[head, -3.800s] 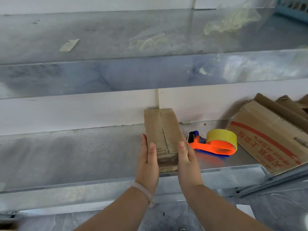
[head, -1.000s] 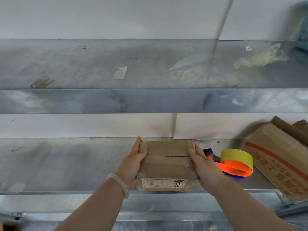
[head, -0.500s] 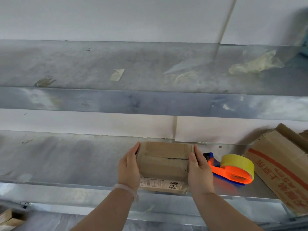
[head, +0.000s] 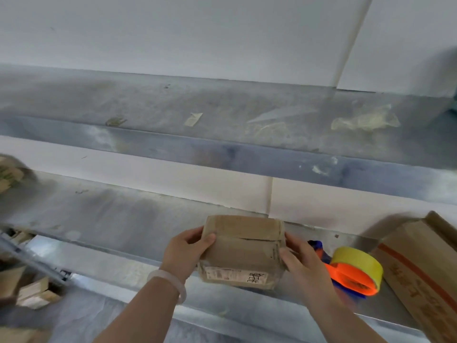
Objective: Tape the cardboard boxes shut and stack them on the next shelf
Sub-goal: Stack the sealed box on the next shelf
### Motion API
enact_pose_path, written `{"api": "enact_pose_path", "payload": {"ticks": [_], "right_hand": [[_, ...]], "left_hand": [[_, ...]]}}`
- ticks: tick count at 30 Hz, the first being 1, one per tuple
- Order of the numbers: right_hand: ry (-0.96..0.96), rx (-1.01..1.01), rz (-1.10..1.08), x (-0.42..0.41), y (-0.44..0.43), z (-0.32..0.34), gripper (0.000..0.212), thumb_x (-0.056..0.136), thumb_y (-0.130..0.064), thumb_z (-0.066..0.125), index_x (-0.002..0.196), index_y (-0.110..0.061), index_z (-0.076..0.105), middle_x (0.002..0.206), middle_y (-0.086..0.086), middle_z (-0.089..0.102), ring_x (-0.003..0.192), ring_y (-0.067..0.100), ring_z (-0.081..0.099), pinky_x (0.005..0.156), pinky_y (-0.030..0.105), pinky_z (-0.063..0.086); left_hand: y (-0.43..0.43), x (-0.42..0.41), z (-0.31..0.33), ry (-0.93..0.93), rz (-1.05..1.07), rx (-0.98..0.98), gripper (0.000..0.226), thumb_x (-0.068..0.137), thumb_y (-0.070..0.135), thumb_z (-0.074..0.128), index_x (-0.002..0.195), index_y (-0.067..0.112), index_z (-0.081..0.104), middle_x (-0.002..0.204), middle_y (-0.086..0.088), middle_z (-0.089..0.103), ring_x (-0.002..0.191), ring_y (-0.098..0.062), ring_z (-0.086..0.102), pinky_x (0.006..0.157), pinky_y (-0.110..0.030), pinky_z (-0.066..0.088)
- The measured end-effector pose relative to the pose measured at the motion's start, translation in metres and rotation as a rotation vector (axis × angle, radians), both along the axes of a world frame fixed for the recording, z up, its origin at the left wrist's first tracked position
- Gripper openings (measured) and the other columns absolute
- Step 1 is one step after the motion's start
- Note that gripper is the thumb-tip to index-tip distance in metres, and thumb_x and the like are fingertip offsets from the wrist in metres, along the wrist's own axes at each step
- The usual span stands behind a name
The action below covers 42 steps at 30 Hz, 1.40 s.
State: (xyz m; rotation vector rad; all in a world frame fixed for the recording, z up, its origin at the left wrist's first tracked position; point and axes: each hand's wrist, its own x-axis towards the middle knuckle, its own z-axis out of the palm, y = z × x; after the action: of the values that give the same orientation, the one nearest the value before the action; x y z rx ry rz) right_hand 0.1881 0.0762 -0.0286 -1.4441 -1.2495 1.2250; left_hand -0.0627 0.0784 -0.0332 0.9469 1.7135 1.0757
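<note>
Just left of the tape dispenser [head: 353, 273], over the front edge of the metal shelf [head: 111, 219] it lies on, a small cardboard box [head: 243, 251] is gripped at both ends. The left hand [head: 184, 251] curls round its left end, thumb on top, and the right hand [head: 300, 262] clasps its right end. A large carton [head: 420, 263] stands right of the dispenser.

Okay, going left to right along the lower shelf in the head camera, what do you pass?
left hand → small cardboard box → right hand → tape dispenser → large cardboard box
</note>
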Motion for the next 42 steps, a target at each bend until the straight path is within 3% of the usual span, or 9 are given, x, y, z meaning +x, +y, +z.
{"api": "enact_pose_path", "payload": {"ticks": [5, 11, 16, 20, 25, 30, 34, 38, 42], "right_hand": [[-0.059, 0.102, 0.214, -0.023, 0.006, 0.015, 0.036, 0.093, -0.013, 0.060, 0.117, -0.040, 0.063, 0.115, -0.021, 0.067, 0.109, -0.004, 0.060, 0.092, 0.025, 0.049], [-0.141, 0.191, 0.417, -0.094, 0.006, 0.018, 0.038, 0.089, -0.031, 0.067, 0.112, -0.057, 0.051, 0.125, -0.021, 0.057, 0.113, -0.006, 0.056, 0.087, 0.010, 0.041], [-0.195, 0.290, 0.545, -0.180, 0.003, 0.020, 0.042, 0.080, -0.055, 0.063, 0.112, -0.073, 0.042, 0.125, -0.035, 0.048, 0.114, -0.014, 0.047, 0.095, 0.019, 0.040], [-0.208, 0.346, 0.596, -0.268, -0.001, 0.021, 0.051, 0.084, -0.045, 0.067, 0.108, -0.078, 0.037, 0.119, -0.046, 0.041, 0.111, -0.019, 0.043, 0.092, 0.017, 0.040], [-0.199, 0.406, 0.635, -0.387, -0.014, 0.024, 0.050, 0.087, -0.038, 0.067, 0.111, -0.070, 0.038, 0.118, -0.051, 0.037, 0.113, -0.025, 0.037, 0.099, 0.022, 0.040], [-0.249, 0.436, 0.607, -0.473, -0.010, 0.028, 0.052, 0.086, -0.034, 0.069, 0.118, -0.062, 0.039, 0.120, -0.044, 0.038, 0.121, -0.006, 0.042, 0.101, 0.036, 0.046], [-0.303, 0.500, 0.624, -0.529, 0.009, 0.026, 0.050, 0.086, -0.032, 0.069, 0.124, -0.053, 0.044, 0.121, -0.046, 0.038, 0.122, -0.010, 0.039, 0.100, 0.029, 0.044], [-0.360, 0.500, 0.625, -0.584, 0.041, 0.016, 0.050, 0.086, -0.028, 0.070, 0.133, -0.034, 0.051, 0.116, -0.044, 0.035, 0.112, -0.032, 0.028, 0.093, -0.004, 0.022], [-0.399, 0.495, 0.680, -0.634, 0.072, 0.012, 0.054, 0.085, -0.030, 0.071, 0.136, -0.030, 0.052, 0.119, -0.037, 0.039, 0.112, -0.016, 0.036, 0.094, -0.001, 0.021]], "left_hand": [[-0.032, -0.023, 0.001, -0.092, 0.269, 0.065, 0.016, 0.077, 0.038, 0.076, 0.093, 0.039, 0.073, 0.082, 0.015, 0.075, 0.075, -0.009, 0.071, 0.060, -0.030, 0.058], [-0.081, -0.087, 0.010, -0.111, 0.538, 0.115, 0.010, 0.079, 0.030, 0.077, 0.079, 0.039, 0.074, 0.084, 0.010, 0.076, 0.087, -0.020, 0.070, 0.080, -0.043, 0.057], [-0.111, -0.162, 0.011, -0.078, 0.718, 0.119, 0.017, 0.080, 0.035, 0.075, 0.096, 0.037, 0.071, 0.083, 0.019, 0.072, 0.085, -0.014, 0.068, 0.080, -0.042, 0.057], [-0.132, -0.235, 0.011, -0.106, 0.821, 0.137, 0.027, 0.080, 0.035, 0.075, 0.107, 0.032, 0.070, 0.091, 0.015, 0.070, 0.089, -0.014, 0.065, 0.087, -0.043, 0.055], [-0.151, -0.340, 0.017, -0.106, 0.854, 0.126, 0.044, 0.082, 0.036, 0.073, 0.123, 0.024, 0.064, 0.109, 0.001, 0.069, 0.099, -0.023, 0.064, 0.095, -0.047, 0.051], [-0.144, -0.431, 0.023, -0.099, 0.894, 0.119, 0.046, 0.082, 0.037, 0.072, 0.125, 0.024, 0.064, 0.108, 0.003, 0.069, 0.099, -0.020, 0.064, 0.095, -0.047, 0.051], [-0.118, -0.487, 0.019, -0.139, 0.917, 0.091, 0.047, 0.083, 0.039, 0.071, 0.127, 0.028, 0.060, 0.108, 0.004, 0.067, 0.099, -0.021, 0.063, 0.096, -0.048, 0.050], [-0.081, -0.538, 0.008, -0.205, 0.913, 0.077, 0.046, 0.083, 0.038, 0.070, 0.127, 0.031, 0.059, 0.105, 0.004, 0.067, 0.096, -0.021, 0.064, 0.093, -0.047, 0.052], [-0.042, -0.579, 0.003, -0.220, 0.986, 0.057, 0.042, 0.081, 0.039, 0.072, 0.121, 0.033, 0.062, 0.098, 0.007, 0.068, 0.090, -0.019, 0.064, 0.087, -0.046, 0.055]]}}
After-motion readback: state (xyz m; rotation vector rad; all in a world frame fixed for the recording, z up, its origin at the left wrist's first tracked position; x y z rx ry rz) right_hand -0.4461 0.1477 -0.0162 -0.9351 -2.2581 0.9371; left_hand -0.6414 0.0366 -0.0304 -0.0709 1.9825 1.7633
